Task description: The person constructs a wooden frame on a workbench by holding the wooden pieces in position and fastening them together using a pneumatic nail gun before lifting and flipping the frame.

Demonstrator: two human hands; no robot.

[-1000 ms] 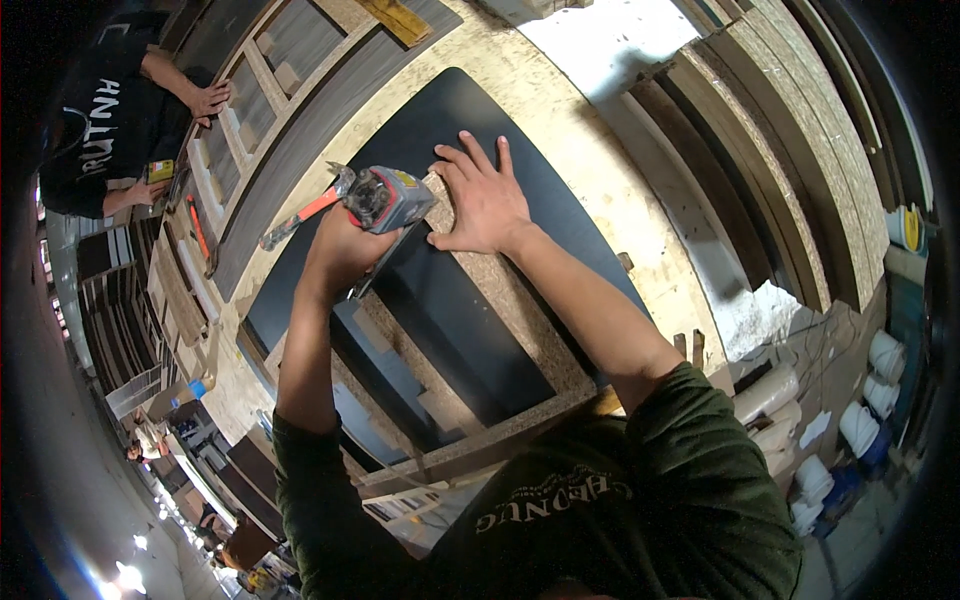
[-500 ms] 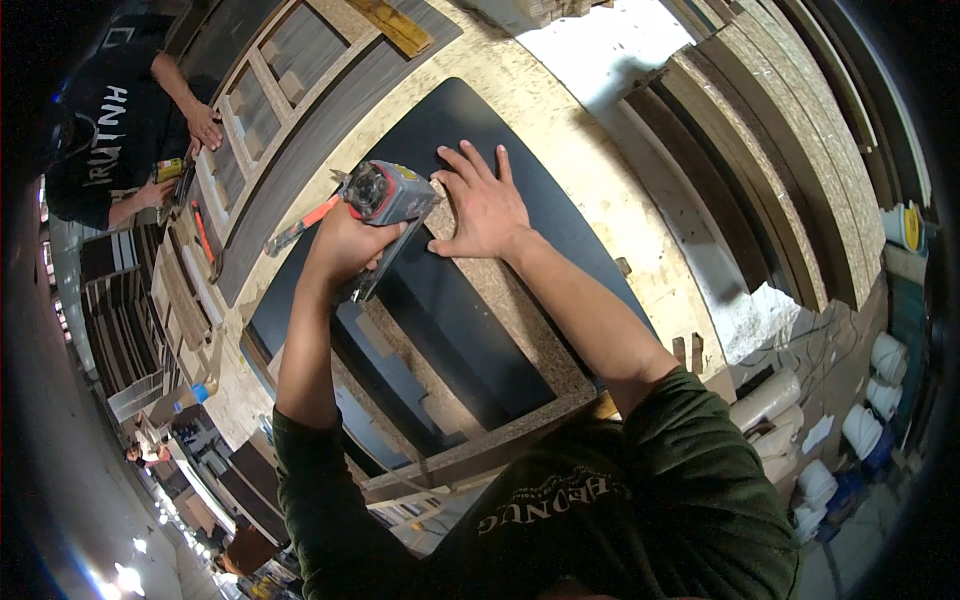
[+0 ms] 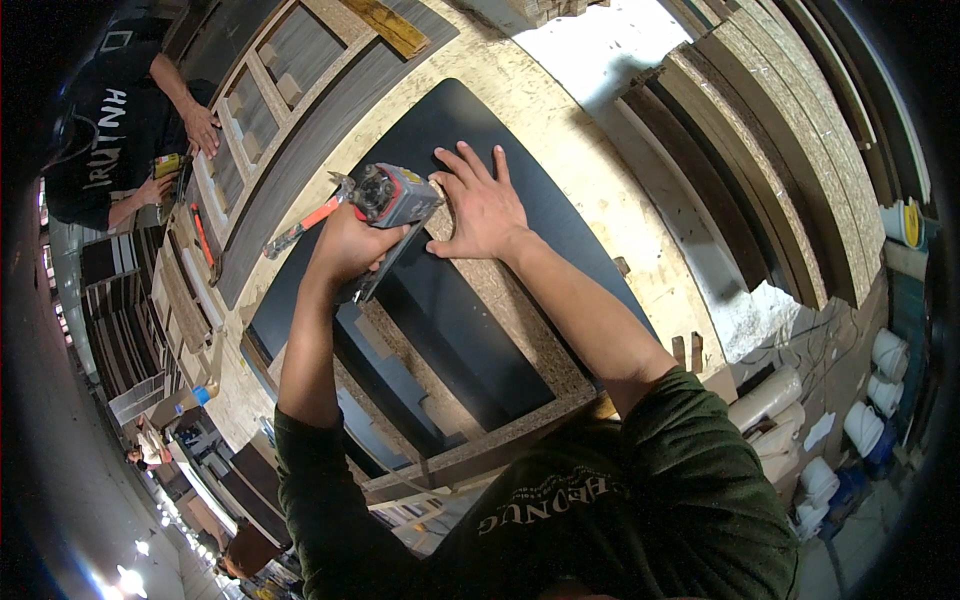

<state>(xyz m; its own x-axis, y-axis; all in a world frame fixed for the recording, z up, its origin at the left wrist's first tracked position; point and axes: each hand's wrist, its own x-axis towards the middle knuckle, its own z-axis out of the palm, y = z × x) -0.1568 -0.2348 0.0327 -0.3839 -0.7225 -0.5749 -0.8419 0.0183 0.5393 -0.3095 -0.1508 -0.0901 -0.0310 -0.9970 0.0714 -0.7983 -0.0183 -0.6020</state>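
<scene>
My left hand [image 3: 350, 245] is wrapped round a grey and red nail gun [image 3: 405, 195], its nose against the end of a particleboard strip [image 3: 500, 300]. Fingers spread, my right hand [image 3: 482, 205] presses on that strip and the dark panel [image 3: 460, 115] just beside the gun. More particleboard strips [image 3: 425, 375] cross the panel nearer to me, joined to a cross strip [image 3: 500, 430] along its near edge. Left of the gun lies a tool with an orange and grey handle [image 3: 305, 225], partly hidden by my left hand.
At the upper left, a co-worker's hands [image 3: 200, 130] are at another wooden frame [image 3: 285, 110], holding a yellow and black tool [image 3: 168, 165]. Stacked boards [image 3: 750, 150] stand on the right. White buckets [image 3: 862, 428] sit at the lower right. Another orange-handled tool [image 3: 205, 240] lies at the left.
The nail gun has tipped slightly and shifted a little to the right in my left hand. My right hand stays nearly in place on the strip.
</scene>
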